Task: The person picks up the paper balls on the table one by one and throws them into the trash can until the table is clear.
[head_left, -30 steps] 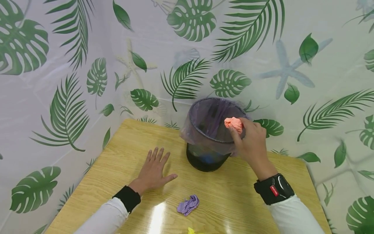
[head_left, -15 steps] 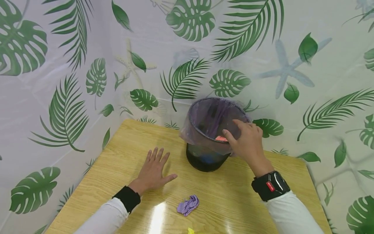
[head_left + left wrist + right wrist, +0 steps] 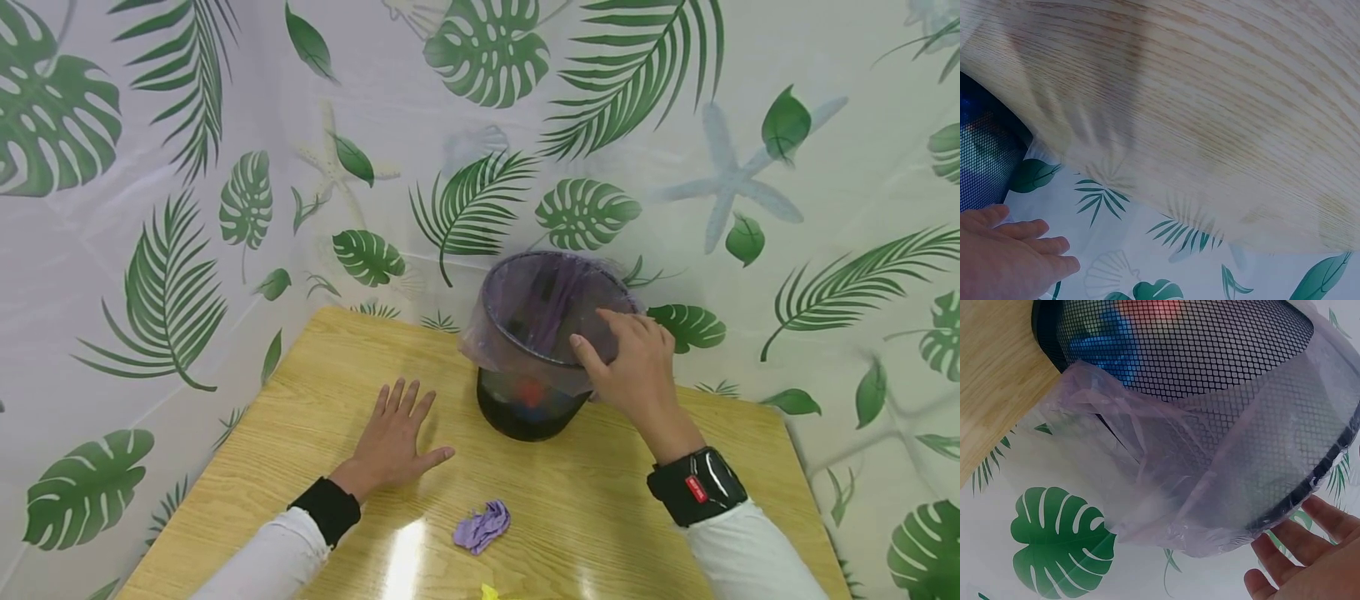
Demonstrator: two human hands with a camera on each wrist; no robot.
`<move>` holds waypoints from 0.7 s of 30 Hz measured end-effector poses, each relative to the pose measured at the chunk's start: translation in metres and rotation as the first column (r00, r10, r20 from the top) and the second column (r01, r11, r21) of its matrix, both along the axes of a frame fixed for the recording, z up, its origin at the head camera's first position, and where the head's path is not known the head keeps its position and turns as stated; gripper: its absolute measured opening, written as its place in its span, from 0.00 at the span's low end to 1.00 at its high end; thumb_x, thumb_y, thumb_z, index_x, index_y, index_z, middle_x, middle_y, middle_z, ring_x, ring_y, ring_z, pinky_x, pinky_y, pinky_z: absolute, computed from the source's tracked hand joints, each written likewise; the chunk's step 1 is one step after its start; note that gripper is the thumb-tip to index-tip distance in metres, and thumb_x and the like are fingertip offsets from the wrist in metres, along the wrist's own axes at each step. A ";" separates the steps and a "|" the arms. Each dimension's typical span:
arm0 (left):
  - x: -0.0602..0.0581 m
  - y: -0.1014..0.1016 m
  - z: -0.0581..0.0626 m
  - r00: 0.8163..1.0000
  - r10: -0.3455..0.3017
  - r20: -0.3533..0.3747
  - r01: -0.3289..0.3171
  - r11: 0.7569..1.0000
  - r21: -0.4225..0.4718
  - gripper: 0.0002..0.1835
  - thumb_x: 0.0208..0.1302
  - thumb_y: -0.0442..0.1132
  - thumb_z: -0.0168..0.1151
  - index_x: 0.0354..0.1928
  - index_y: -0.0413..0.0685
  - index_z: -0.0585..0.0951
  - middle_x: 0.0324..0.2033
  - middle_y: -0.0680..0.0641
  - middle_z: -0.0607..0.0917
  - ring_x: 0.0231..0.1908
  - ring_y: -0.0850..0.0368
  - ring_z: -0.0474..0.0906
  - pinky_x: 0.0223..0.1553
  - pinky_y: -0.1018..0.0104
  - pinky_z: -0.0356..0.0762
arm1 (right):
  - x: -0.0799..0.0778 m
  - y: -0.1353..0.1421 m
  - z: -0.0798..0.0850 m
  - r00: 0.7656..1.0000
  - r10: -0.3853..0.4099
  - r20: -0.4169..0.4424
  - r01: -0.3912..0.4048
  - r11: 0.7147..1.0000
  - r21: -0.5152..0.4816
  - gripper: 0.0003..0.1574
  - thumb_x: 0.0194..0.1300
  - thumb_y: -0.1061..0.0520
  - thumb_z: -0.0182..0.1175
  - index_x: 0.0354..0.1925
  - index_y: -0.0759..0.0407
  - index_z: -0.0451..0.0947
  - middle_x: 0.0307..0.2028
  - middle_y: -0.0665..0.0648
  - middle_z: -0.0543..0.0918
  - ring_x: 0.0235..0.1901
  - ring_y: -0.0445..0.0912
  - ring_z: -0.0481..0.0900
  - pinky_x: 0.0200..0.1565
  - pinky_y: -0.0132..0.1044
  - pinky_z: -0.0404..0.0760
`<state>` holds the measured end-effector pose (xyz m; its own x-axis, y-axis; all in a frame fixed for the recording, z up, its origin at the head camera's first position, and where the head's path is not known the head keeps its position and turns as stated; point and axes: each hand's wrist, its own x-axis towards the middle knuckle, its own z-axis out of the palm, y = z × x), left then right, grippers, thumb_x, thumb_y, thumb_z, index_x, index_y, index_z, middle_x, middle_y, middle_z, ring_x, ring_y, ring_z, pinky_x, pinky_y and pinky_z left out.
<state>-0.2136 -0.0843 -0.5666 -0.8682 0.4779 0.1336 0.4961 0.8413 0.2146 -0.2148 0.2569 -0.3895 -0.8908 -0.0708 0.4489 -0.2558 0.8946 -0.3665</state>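
Observation:
A black mesh waste bin lined with a thin purple plastic bag stands at the back of the table. Through its mesh show a red-orange crumpled ball and a blue one. My right hand hovers at the bin's right rim, fingers loosely bent and holding nothing. Flat on the table to the left of the bin rests my left hand, fingers spread. Between my arms lies a crumpled purple paper. A bit of yellow paper shows at the bottom edge.
The wooden table has a light grain. Behind it and on the left hangs a white sheet printed with green leaves, close to the bin's back. Both wrists wear black bands.
My right hand has let go of the crumpled orange paper, which dropped into the bin and now shows through the lower mesh. The left hand has stayed put.

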 end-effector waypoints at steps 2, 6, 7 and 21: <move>0.000 0.000 0.000 1.000 0.000 0.002 0.000 1.000 0.003 0.54 0.66 0.78 0.48 0.80 0.45 0.58 0.78 0.33 0.54 0.79 0.34 0.42 0.77 0.40 0.33 | 0.002 0.001 -0.002 1.000 0.007 -0.006 -0.007 1.000 -0.002 0.37 0.72 0.40 0.61 0.66 0.64 0.75 0.63 0.69 0.78 0.66 0.68 0.67 0.67 0.69 0.55; 0.000 -0.001 -0.001 1.000 0.004 0.003 -0.004 1.000 0.002 0.54 0.66 0.78 0.48 0.80 0.45 0.58 0.78 0.33 0.55 0.79 0.34 0.41 0.77 0.40 0.33 | 0.007 0.004 -0.006 0.999 0.024 -0.033 -0.024 1.000 0.003 0.39 0.71 0.40 0.62 0.68 0.64 0.74 0.66 0.70 0.75 0.68 0.70 0.65 0.67 0.70 0.55; 0.000 -0.001 -0.001 1.000 0.006 0.002 -0.006 1.000 -0.001 0.54 0.66 0.78 0.47 0.81 0.45 0.58 0.78 0.33 0.55 0.79 0.34 0.41 0.77 0.40 0.33 | 0.008 0.006 -0.007 0.999 0.030 -0.041 -0.030 1.000 0.004 0.40 0.71 0.40 0.63 0.69 0.64 0.72 0.67 0.71 0.73 0.69 0.70 0.64 0.67 0.70 0.54; -0.001 -0.001 -0.005 1.000 0.016 0.012 -0.016 1.000 -0.009 0.54 0.66 0.79 0.46 0.81 0.46 0.57 0.79 0.34 0.53 0.79 0.34 0.41 0.78 0.42 0.31 | 0.042 0.025 -0.030 0.994 0.057 -0.088 -0.059 0.998 -0.012 0.53 0.68 0.39 0.65 0.78 0.62 0.58 0.75 0.73 0.60 0.74 0.69 0.55 0.69 0.71 0.48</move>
<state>-0.2142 -0.0858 -0.5711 -0.8775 0.4647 0.1184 0.4795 0.8513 0.2129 -0.1725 0.2824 -0.4191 -0.8424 -0.1142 0.5265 -0.3389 0.8721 -0.3530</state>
